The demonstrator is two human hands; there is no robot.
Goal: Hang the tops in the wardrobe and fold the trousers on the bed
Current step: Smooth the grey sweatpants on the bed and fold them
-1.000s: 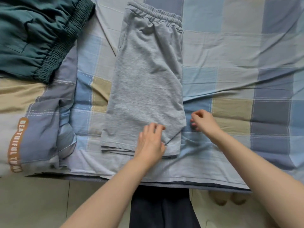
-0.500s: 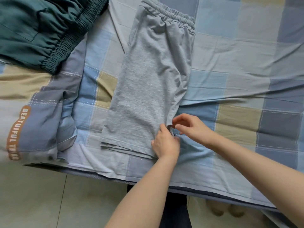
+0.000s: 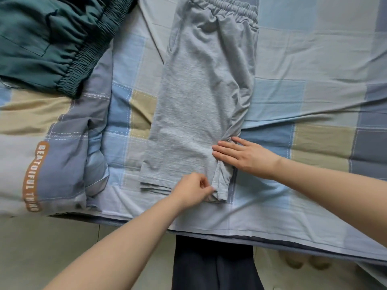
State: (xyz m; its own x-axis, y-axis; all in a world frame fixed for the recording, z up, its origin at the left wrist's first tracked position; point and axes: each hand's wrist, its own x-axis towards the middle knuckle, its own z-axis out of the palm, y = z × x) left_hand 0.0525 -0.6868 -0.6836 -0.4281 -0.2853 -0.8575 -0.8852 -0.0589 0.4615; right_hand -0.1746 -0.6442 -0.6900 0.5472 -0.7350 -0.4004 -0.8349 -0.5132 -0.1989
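Bed: checked bedsheet (image 3: 314, 59) spread over it, tiled floor below.
Grey shorts (image 3: 201, 97): lie halved lengthwise on the sheet; cross-folds remain.
Left hand (image 3: 193, 191): pinches the hem's near corner.
Right hand (image 3: 245, 155): flat and open, just beyond that pinch, pressing the fabric edge.
Green trousers (image 3: 48, 38): far left of the pinch, apparently unfolded.
Change: half a second ago both hands pinched together higher up; the left has since dropped to the hem.
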